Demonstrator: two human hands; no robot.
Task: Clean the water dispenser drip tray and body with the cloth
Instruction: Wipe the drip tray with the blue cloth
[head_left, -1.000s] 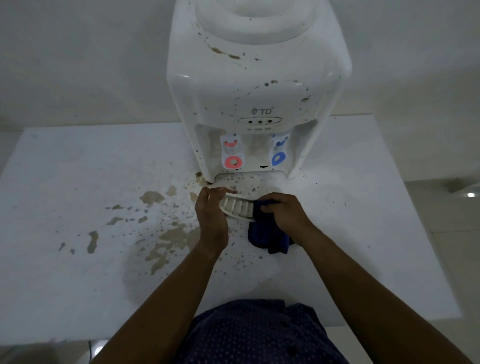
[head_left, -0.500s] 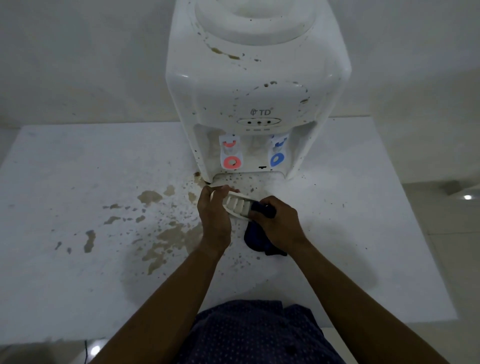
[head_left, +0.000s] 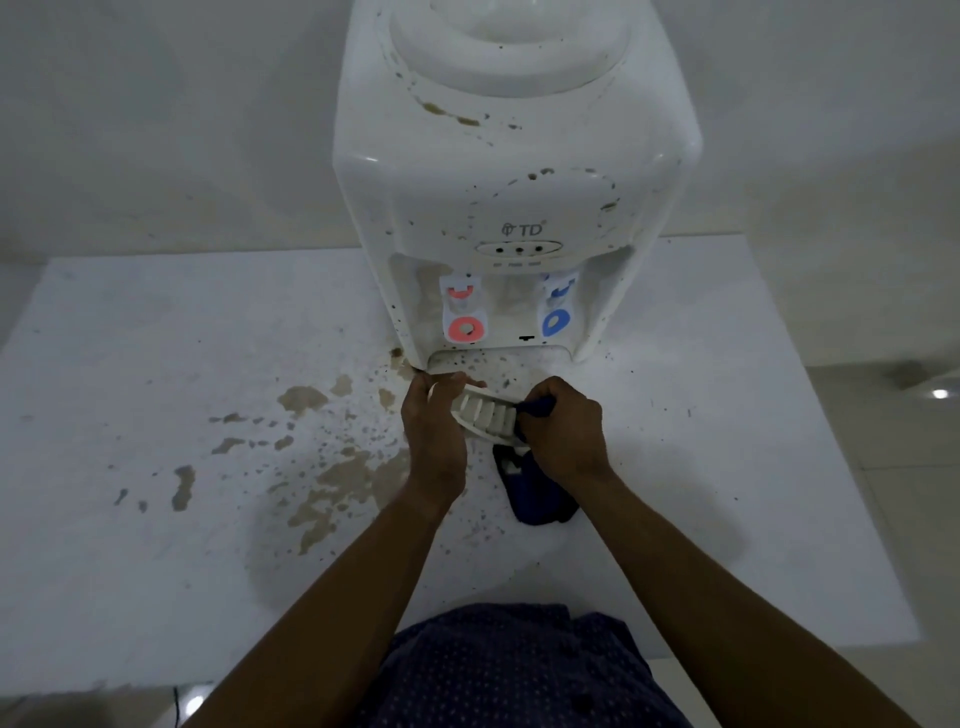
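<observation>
Before the white plastic water dispenser (head_left: 514, 208), left hand (head_left: 434, 436) grips white slotted drip tray (head_left: 485, 413); right hand (head_left: 563, 431) clutches dark blue cloth (head_left: 540, 499) at its edge.

White slotted drip tray (head_left: 485, 414) tilted; blue cloth (head_left: 537, 493) touching.

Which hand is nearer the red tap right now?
Left. The left hand grips the drip tray just below the red tap; the right hand, holding the cloth, is further right, under the blue tap.
</observation>
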